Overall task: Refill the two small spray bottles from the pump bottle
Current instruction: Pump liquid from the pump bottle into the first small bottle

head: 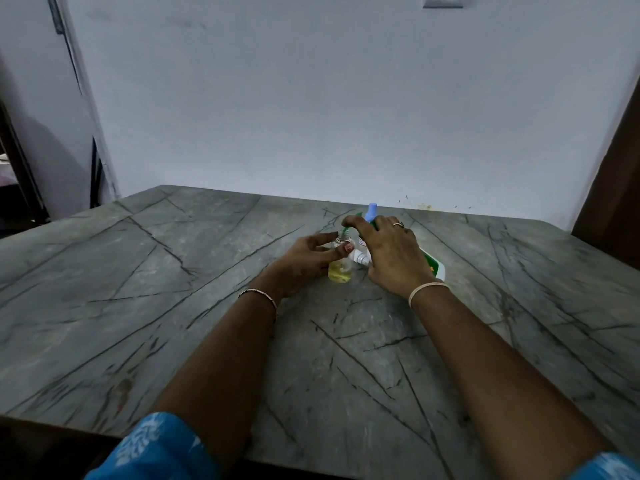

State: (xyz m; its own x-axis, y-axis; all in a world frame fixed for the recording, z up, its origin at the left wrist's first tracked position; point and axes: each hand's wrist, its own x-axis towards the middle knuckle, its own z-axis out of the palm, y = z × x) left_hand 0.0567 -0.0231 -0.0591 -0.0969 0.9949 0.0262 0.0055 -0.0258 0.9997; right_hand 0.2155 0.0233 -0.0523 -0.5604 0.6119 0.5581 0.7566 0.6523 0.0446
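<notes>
On the grey veined table (173,271), mid-far side & near the pale wall (346,98), both hands meet over the bottles. Here the left hand (304,261) pinches a small spray bottle (340,271) btwn thumb & fingertips, up near its shoulder. That bottle stands upright on the table, clear, neck open, w/ yellowish liquid in the lower part.

The right hand (394,258) is draped over the pump bottle (434,266), fingers curled round the pump head. Its index tip is on the green spout (345,231), which sits right above the small bottle's open neck. Only the pump bottle's green-&-white lower edge shows past the wrist; can't tell if it's upright or tilted.

Just beside the small bottle, under the right palm, a white sprayer top (360,258) lies on its side. Behind it is a second small bottle (362,241) w/ a label, mostly hidden. A light-blue cap (372,210) pokes up behind the right-hand fingers; what it belongs to isn't clear.

Ring (398,224) on the right hand, pale band (427,288) on that wrist, thin bangle (259,294) on the left wrist. Blue patterned sleeves (156,445) at bottom edge.
</notes>
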